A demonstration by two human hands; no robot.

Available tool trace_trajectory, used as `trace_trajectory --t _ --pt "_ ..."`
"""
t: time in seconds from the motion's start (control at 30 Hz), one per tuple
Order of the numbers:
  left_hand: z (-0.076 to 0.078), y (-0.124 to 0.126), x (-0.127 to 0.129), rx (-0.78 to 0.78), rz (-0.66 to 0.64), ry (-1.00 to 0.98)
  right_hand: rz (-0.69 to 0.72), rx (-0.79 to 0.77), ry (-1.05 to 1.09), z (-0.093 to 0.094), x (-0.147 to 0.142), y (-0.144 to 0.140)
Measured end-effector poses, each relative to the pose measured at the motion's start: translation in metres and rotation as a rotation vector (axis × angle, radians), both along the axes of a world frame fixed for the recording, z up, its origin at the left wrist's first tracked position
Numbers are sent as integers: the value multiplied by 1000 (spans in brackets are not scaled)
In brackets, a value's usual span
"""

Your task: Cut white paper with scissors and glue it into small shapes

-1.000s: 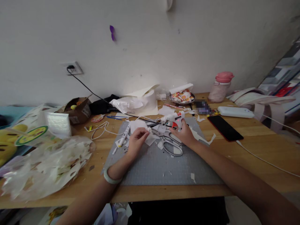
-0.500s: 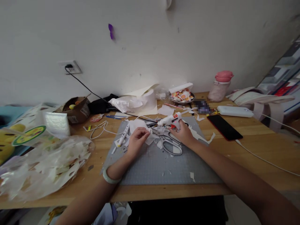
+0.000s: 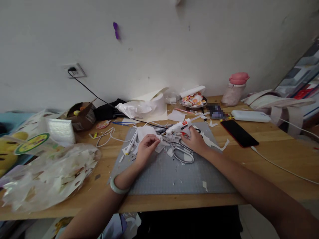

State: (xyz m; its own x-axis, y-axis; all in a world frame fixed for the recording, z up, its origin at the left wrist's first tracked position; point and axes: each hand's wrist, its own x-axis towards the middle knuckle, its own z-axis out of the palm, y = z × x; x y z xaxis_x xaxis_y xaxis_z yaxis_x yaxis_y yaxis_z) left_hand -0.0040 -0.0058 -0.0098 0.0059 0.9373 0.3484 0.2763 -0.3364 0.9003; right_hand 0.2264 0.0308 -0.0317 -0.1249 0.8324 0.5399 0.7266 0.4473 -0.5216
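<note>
My right hand (image 3: 195, 140) is wrapped round the handle of a white glue gun (image 3: 177, 127), whose nozzle points left. Pinched in the fingers of my left hand (image 3: 147, 148) is a small white piece (image 3: 159, 138), perhaps paper; its shape is too small to make out. The gun's tip is close to that piece, and I cannot tell whether they touch. Below the gun, grey-handled scissors (image 3: 183, 155) lie on the grey cutting mat (image 3: 169, 182). Scraps of white paper (image 3: 145, 131) lie around both hands.
A white pen-like tool (image 3: 131, 143) lies at the mat's left. Further left are a plastic bag (image 3: 50, 179) of scraps and a cardboard box (image 3: 83, 119). A phone (image 3: 239, 133), a power bank (image 3: 250, 116) and a pink bottle (image 3: 234, 91) stand or lie at right. A black cord (image 3: 92, 89) runs from the wall socket.
The camera view has shifted slightly. Both hands keep almost the same pose, with the glue gun and the small white piece still held close together.
</note>
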Motion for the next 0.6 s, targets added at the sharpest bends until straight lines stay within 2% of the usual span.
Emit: trace_trajectory --t 0.6 --pt "0 0 0 -6 -6 -20 17 31 -45 -4 1 1"
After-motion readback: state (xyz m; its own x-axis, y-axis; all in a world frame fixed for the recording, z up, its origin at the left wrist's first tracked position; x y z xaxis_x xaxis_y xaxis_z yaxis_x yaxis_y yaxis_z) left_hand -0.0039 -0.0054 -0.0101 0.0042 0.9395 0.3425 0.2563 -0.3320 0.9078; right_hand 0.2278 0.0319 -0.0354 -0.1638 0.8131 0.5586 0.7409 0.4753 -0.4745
